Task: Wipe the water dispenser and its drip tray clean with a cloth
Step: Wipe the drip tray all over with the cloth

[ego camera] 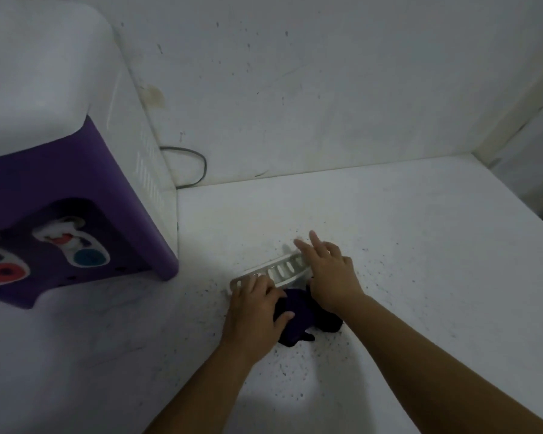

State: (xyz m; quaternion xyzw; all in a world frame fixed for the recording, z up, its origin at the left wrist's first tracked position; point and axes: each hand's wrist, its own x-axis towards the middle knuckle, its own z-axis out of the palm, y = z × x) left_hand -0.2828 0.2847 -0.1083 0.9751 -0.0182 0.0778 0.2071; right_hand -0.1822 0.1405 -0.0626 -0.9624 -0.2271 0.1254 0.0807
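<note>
Cloth (298,317) half hidden under hands; left hand (257,311) grips it; right hand (333,277) flat on drip tray (279,270).

One water dispenser (60,170) is seen, fitted with two taps — one red-capped (4,271), one blue-capped (90,256). One slotted drip tray (279,270) and one dark cloth (298,317) are counted, along with two hands — left (254,311), right (329,277) — and one cable (198,164).

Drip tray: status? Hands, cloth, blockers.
Left hand grips dark cloth, fingers on drip tray. Right hand open, pressing tray's far end. Tray off dispenser, on counter. No obstruction.
</note>
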